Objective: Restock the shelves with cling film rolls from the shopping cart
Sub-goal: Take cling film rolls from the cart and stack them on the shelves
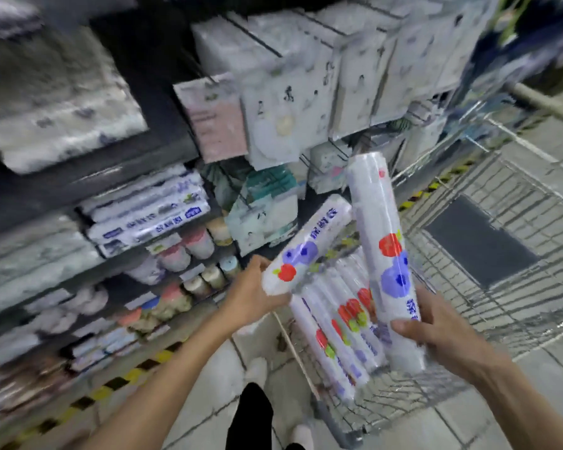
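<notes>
1. a person stands at the cart (517, 287) with a cling film roll in each hand, both held clear above its basket.
2. the left hand (257, 292) curls round the lower end of the left roll (309, 241), which slants up over the cart's shelf-side rim. the right hand (436, 332) clasps the bottom of the right roll (379, 228), near upright above the cart's near corner.
3. spare rolls (335, 329) lie bundled inside the cart, beneath both.
4. probably best: carry the left roll first to the matching stack (143, 219) on the shelves (88, 180) left of the cart, and lay it flat, label outward.
5. the slick wrap may slip, so shifting each grip toward mid-length before reaching looks wise.
</notes>
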{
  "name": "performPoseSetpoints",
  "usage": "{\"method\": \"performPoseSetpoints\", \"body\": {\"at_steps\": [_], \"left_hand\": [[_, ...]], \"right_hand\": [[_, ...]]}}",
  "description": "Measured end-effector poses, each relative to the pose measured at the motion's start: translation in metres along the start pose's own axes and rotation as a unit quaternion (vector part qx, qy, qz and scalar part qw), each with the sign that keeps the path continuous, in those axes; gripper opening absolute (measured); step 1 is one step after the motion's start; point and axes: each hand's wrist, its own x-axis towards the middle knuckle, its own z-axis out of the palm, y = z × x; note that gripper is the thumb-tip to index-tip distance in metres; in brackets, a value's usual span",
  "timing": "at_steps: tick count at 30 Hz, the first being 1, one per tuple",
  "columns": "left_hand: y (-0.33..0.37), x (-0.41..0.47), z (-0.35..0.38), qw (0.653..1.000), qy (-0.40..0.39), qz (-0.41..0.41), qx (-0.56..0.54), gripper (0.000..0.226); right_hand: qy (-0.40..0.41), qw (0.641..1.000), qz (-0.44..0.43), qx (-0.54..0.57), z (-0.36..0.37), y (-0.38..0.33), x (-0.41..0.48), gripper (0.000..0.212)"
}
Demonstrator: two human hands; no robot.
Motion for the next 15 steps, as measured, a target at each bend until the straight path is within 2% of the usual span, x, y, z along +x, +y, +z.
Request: {"method": "performPoseSetpoints", "body": {"at_steps": [3, 6, 9, 13, 15], "left_hand": [[0.007, -0.042, -0.037, 0.992, 0.096, -0.026, -0.077, 0.05], [0.012, -0.08, -0.077, 0.975, 0.177, -0.041, -0.13, 0.042], [0.011, -0.111, -0.119, 0.952, 0.257, -0.035, -0.161, 0.031], [0.004, -0.145, -0.171, 0.921, 0.344, -0.039, -0.179, 0.029], [-0.001, -0.158, -0.198, 0.904, 0.385, -0.047, -0.178, 0.023]], "right_hand": [[-0.079, 0.994, -0.046, -0.059, 0.04, -0.031, 0.012, 0.06], [-0.133, 0.986, -0.077, -0.064, 0.083, -0.057, 0.028, 0.05], [-0.179, 0.975, -0.1, -0.087, 0.128, -0.081, 0.05, 0.054], [-0.222, 0.966, -0.108, -0.072, 0.194, -0.112, 0.068, 0.08], [-0.243, 0.961, -0.123, -0.057, 0.228, -0.13, 0.069, 0.075]]}}
